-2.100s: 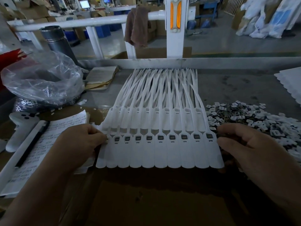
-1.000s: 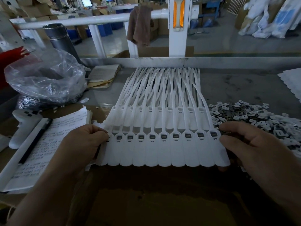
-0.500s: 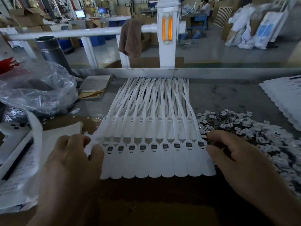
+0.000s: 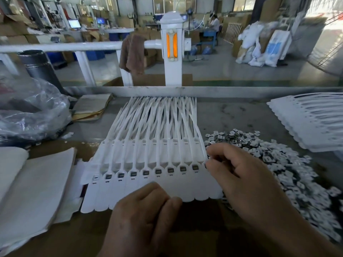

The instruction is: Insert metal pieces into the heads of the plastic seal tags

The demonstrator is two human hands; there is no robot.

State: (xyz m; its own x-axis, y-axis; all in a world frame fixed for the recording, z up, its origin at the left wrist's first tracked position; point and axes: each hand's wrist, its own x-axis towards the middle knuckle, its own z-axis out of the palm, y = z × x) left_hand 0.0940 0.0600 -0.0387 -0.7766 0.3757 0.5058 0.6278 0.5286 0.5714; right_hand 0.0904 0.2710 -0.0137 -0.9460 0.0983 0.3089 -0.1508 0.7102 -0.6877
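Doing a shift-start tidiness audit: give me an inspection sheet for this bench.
Surface: grey bench, brown cardboard at the near edge.
Job's things: strip of white tags in the middle; pile of metal pieces to its right; second tag sheet far right.
Clutter: clear plastic bag, papers, notebook, steel flask on the left.
Grips: left hand on the strip's near edge; right hand curled at the strip's right edge; holds hidden.
Cables: nothing seen on the bench.
Surroundings: white rail with brown cloth, stacked boxes, sacks.
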